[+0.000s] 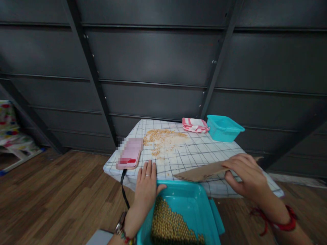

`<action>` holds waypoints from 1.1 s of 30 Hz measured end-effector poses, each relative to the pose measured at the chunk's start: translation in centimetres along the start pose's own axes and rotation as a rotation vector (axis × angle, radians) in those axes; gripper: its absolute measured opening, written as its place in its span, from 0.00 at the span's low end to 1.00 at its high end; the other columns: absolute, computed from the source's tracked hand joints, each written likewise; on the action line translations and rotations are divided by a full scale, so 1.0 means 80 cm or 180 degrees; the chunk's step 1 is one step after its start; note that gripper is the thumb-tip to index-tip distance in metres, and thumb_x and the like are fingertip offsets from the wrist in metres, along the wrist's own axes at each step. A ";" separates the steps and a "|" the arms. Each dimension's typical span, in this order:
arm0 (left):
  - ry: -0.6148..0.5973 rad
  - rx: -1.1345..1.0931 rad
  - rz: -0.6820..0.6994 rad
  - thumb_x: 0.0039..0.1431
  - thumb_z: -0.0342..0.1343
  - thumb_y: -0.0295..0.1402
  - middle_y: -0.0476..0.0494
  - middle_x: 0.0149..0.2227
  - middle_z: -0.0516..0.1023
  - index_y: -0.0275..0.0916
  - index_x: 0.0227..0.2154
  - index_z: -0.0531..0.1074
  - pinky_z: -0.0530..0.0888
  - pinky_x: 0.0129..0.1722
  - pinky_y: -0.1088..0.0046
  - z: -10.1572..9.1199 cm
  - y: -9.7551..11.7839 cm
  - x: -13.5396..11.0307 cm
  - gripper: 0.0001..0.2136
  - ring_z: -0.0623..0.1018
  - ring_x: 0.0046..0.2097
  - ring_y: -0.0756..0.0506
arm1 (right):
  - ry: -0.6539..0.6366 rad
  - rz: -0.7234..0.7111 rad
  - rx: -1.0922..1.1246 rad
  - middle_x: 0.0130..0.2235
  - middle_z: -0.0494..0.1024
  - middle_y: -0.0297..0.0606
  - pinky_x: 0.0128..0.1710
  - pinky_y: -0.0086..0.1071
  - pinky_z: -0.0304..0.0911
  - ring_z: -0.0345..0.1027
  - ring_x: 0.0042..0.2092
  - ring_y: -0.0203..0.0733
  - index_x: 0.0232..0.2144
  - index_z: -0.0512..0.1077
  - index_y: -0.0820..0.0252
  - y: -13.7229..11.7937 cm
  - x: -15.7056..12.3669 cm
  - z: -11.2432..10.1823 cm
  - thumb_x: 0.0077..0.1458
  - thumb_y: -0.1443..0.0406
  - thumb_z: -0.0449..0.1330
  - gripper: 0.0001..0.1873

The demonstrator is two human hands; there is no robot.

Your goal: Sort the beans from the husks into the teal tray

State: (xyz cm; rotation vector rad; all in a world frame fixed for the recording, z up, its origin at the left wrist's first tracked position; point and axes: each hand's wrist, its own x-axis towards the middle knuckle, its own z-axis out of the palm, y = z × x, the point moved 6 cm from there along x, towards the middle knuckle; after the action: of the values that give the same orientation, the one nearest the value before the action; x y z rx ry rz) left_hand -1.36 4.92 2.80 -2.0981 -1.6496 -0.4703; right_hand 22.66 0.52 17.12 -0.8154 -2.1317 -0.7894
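Observation:
A teal plastic tub (190, 200) partly filled with yellow beans (170, 226) sits tilted at the near edge of a small table with a checked cloth (204, 151). My left hand (146, 187) grips the tub's far left corner, thumb inside the rim, fingers stretched onto the cloth. My right hand (246, 173) holds a flat piece of brown cardboard (201, 172) lying on the cloth, fingers curled over its right end. A scatter of beans and pale grains (163, 137) lies on the cloth further back.
A pink phone (129, 153) with a black cable rests at the table's left edge. A small teal container (223, 127) and a folded pink-striped cloth (194, 125) sit at the back right. Dark metal wall panels stand behind; wooden floor all round.

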 end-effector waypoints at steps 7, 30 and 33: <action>0.0156 -0.0136 0.0026 0.55 0.42 0.49 0.26 0.56 0.64 0.30 0.56 0.55 0.64 0.51 0.52 0.005 0.000 0.000 0.32 0.62 0.57 0.34 | -0.0083 -0.0087 0.0261 0.26 0.73 0.33 0.32 0.37 0.61 0.66 0.29 0.38 0.30 0.66 0.57 -0.007 0.005 -0.007 0.47 0.74 0.50 0.10; 0.0208 -0.0018 -0.0014 0.55 0.43 0.48 0.27 0.54 0.66 0.27 0.52 0.61 0.67 0.50 0.54 0.001 0.004 0.001 0.30 0.65 0.55 0.34 | -0.0108 -0.0125 -0.0254 0.25 0.72 0.35 0.34 0.37 0.61 0.65 0.28 0.39 0.30 0.65 0.60 0.004 -0.006 -0.006 0.49 0.74 0.51 0.08; 0.0221 0.0010 0.0016 0.55 0.42 0.48 0.26 0.53 0.67 0.26 0.52 0.61 0.67 0.49 0.53 0.000 0.005 0.003 0.31 0.66 0.55 0.34 | -0.0162 -0.0093 -0.0179 0.25 0.72 0.36 0.34 0.37 0.60 0.64 0.29 0.39 0.30 0.66 0.60 0.006 -0.008 -0.005 0.48 0.74 0.51 0.07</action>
State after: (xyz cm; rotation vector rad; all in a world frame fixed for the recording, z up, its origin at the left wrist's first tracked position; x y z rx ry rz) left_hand -0.91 5.02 2.84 -2.0596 -1.6046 -0.5326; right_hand 23.54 0.34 16.97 -0.8436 -2.1793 -0.8556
